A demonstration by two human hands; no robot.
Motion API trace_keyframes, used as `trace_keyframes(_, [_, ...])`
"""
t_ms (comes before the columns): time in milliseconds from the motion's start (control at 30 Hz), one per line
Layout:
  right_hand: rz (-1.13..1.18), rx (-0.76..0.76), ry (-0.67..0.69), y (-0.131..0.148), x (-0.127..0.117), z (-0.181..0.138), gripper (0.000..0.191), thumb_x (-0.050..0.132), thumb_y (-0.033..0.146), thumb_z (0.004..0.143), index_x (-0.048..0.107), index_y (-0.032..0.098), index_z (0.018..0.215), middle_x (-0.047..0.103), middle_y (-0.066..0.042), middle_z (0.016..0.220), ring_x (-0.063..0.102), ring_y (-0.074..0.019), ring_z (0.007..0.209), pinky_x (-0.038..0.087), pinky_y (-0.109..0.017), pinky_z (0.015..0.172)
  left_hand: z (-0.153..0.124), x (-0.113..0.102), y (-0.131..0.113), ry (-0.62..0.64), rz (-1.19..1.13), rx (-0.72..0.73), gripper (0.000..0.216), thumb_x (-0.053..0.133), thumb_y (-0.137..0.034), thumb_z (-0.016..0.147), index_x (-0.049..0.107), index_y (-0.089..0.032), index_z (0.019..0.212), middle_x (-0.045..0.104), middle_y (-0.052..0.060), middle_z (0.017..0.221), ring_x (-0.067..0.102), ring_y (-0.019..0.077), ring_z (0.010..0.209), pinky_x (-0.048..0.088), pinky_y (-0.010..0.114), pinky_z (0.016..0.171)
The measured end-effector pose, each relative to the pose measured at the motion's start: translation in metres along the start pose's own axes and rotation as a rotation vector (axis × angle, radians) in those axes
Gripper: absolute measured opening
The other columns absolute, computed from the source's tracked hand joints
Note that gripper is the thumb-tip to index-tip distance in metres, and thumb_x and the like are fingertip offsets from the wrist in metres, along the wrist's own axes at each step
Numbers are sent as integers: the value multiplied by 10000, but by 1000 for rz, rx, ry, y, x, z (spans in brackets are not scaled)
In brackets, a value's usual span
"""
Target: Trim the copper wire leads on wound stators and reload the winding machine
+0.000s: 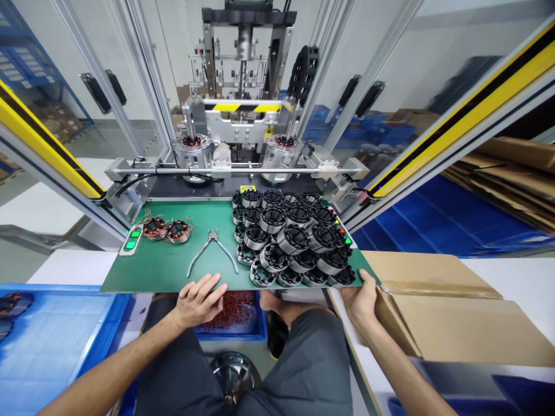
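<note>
A: Two hands, doing what?
B: Left hand (199, 300) lies flat, fingers spread, on the near edge of the smooth green mat (165, 267), by steel pliers (212, 252); right hand (362, 303) curls round its corner beside ribbed metal rings (295, 240).

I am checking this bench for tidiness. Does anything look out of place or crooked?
The metal rings are heaped loosely on the right of the green mat, several tilted, the front ones at its very edge beside the right hand. The pliers lie flat and nothing looks spilled.
</note>
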State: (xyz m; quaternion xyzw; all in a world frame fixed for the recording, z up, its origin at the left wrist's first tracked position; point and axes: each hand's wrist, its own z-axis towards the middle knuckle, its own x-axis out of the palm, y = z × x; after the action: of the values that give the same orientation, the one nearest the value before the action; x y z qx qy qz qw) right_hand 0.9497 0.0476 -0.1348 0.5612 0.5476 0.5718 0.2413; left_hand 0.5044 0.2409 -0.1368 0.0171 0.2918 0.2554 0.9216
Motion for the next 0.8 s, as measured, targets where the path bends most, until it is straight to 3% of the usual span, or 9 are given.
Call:
trace_keyframes(333, [-6,-17,18,-1,-4,3,454,887,615,755,815,302,1077,887,-3,1082,808,-263,1097,759,-363,887,4,-2,0,0,19,5,365,853,-375,1003,850,-413,1366,923,-18,1328,779,224,1369,363,399,1371])
trace_keyframes(467, [-5,-18,7,-1,-3,1,446,868,620,776,817,292,1075,892,-13,1110,806,-268,1155,752,-362,933,8,-2,-1,-18,-6,3,332,829,-350,1035,850,-362,1366,935,5,1248,782,200,1278,347,366,1382])
trace_keyframes(700, [-16,7,43,-4,-3,1,471,820,662,819,817,296,1114,893,-2,1159,815,-289,1202,757,-419,968,4,0,-1,-18,-4,7,430,873,-352,980,838,-373,1408,926,-5,1320,695,195,1527,328,356,1398])
trace_keyframes(800, [-10,-3,38,-4,-5,3,454,834,642,809,817,290,1095,894,-5,1119,822,-279,1165,759,-386,934,3,0,0,-16,-4,10,430,872,-350,982,838,-368,1410,927,4,1313,679,198,1549,331,362,1396])
